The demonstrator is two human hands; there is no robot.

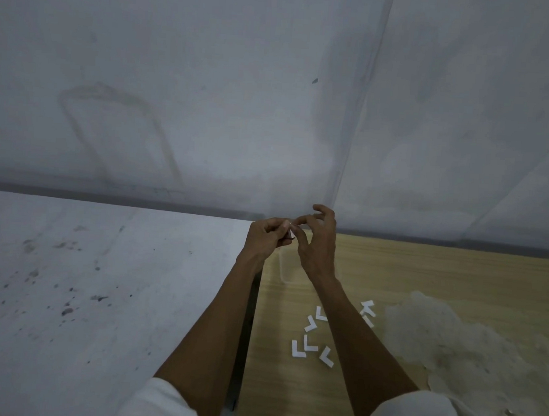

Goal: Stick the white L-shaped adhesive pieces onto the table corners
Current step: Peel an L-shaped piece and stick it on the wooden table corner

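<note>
Left hand (266, 238): I see its fingers curled in, pinching a small white piece (289, 225) from the left side.
Right hand (319, 242): thumb and forefinger closed on the same piece from the right, other fingers lifted and spread.
Small white piece: held in the air between both hands, above the far end of the gap (247, 328) between the two tables. Fingers cover most of it, so I can't tell its shape.
Loose L-pieces (295, 347): white, scattered flat on the wooden table (423, 274), near side, well apart from the hands. Most lie left of the right forearm, a couple just right of it. The forearm crosses over the group and hides part of it.
White table (101, 277): on the left, speckled with dark spots, butted beside the wooden one with a dark narrow gap. The left forearm runs over that gap.
Pale patch (458, 341): rough, whitish, on the wooden top right of the L-pieces. I can't tell if it's plastic or worn surface.
Wall (209, 91): grey-white, stained, directly behind both tables and close behind the hands.
Sleeves (158, 406): white, at the bottom edge.
</note>
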